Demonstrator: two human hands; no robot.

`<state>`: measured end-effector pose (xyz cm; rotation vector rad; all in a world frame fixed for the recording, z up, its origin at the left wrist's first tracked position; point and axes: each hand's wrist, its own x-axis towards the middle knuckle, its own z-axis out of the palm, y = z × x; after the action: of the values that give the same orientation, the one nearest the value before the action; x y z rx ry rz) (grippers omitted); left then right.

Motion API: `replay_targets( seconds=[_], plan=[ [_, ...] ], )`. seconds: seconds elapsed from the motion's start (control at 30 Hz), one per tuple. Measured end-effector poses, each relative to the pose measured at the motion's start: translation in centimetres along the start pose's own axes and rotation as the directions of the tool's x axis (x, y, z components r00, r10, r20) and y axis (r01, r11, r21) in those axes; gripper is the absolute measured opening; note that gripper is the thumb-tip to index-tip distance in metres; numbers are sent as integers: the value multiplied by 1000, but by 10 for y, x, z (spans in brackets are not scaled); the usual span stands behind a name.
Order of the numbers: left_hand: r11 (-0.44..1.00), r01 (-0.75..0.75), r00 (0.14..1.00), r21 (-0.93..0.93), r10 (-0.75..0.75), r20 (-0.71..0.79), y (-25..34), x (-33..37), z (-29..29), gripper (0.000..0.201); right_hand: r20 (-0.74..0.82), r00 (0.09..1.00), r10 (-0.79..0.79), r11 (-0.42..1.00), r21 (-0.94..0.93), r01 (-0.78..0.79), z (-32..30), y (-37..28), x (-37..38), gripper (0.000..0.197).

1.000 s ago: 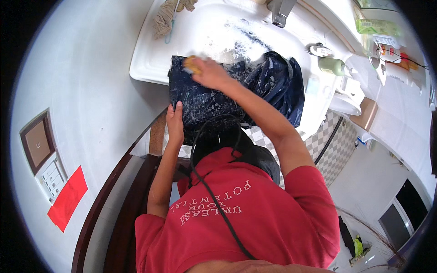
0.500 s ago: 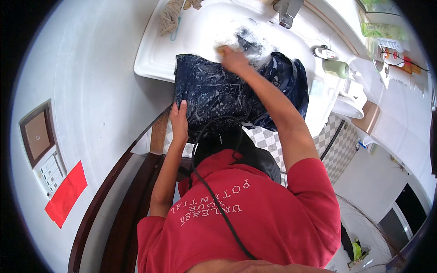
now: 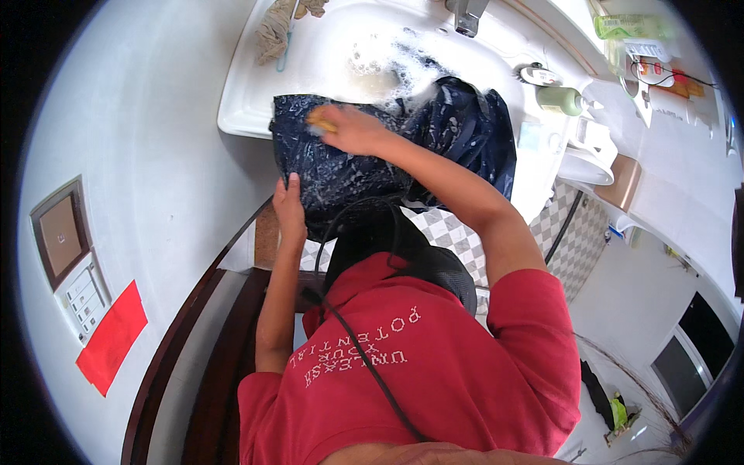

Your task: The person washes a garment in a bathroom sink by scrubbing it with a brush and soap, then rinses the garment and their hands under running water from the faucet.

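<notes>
A wet, dark blue garment (image 3: 341,177) lies spread over the front rim of a white sink (image 3: 239,97), streaked with suds. Its bunched right part reaches back into the basin's soapy water (image 3: 372,81). My left hand (image 3: 290,211) grips the garment's near left edge, thumb on top. My right hand (image 3: 358,132) is closed around a small yellowish scrubbing brush (image 3: 319,118), which meets the cloth near its far left part. Motion blurs the brush, and my fingers cover much of it.
A faucet (image 3: 467,17) stands behind the basin. At the left lie a beige cloth (image 3: 273,35) and a light blue toothbrush-like stick (image 3: 285,48). On the right are a white-backed brush (image 3: 538,75), a green pump bottle (image 3: 559,101) and a white basin-like vessel (image 3: 587,167).
My right hand with the brush has moved left and nearer, from the sudsy basin onto the garment. My left hand keeps its hold on the edge. The whole view has shifted slightly.
</notes>
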<state>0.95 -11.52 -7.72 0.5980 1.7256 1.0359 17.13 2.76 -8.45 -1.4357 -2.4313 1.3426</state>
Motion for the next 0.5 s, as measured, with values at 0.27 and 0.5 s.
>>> replay_targets(
  seconds=[0.27,0.5],
  plan=[
    [989,-54,995,-138,65,75,37,1,19,34,-22,801,598,747,-346,-567,-45,108,-55,48],
    [998,-51,994,-42,54,94,28,-9,-1,35,130,947,295,952,46,-303,-37,30,-56,47]
  ],
)
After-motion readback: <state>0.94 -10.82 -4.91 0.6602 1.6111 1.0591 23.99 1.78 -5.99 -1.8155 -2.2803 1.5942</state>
